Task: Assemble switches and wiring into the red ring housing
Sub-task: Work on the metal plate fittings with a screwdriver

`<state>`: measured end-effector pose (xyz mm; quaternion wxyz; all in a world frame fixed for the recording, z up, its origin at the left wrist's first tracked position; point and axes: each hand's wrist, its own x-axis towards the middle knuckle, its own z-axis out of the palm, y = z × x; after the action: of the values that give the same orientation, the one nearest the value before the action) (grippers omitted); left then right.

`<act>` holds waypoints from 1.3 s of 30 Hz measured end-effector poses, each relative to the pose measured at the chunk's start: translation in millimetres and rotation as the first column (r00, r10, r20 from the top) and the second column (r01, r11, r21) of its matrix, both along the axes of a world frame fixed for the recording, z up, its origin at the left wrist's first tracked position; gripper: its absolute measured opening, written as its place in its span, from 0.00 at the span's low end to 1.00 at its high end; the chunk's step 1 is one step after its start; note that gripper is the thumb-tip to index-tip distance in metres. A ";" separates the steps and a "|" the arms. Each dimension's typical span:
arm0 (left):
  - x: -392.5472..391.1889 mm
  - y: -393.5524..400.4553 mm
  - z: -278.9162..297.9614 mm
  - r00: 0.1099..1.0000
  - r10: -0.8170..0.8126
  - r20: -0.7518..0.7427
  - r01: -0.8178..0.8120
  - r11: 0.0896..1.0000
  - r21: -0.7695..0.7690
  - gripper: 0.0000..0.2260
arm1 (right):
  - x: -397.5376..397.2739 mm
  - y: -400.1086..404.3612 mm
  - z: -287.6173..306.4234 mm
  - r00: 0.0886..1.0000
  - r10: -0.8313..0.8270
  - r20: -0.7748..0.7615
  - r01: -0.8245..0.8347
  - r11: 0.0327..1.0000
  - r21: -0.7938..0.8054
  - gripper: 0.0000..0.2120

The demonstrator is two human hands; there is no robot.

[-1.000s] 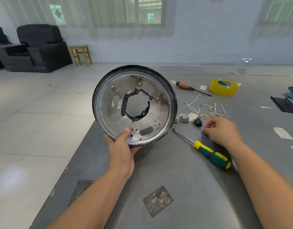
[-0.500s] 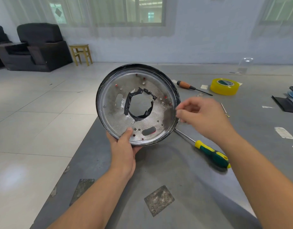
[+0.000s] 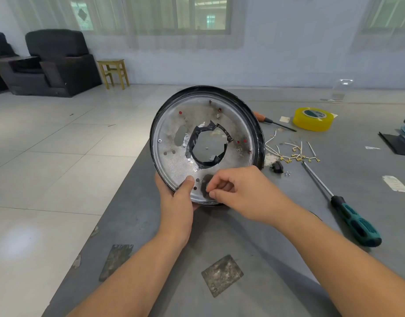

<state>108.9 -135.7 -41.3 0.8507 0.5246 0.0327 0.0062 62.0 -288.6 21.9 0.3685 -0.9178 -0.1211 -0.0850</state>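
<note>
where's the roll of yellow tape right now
In the head view, the yellow tape roll lies flat on the grey table at the far right, just beyond the orange-handled screwdriver and the loose wires.

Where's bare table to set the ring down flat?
Bare table lies between the forearms, above the square patch. More lies between the green screwdriver and paper scrap. Crowded: wires and black part, right of the ring.
</note>
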 end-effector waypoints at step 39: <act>2.0 1.6 -7.0 0.997 -0.025 0.078 0.014 0.990 0.142 0.32 | 7.9 2.1 -16.9 0.998 -0.055 0.012 0.056 0.994 -0.097 0.02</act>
<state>110.8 -134.1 -48.3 0.8121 0.5831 -0.0069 0.0210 69.9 -286.5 4.9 0.3205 -0.9372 -0.1011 -0.0934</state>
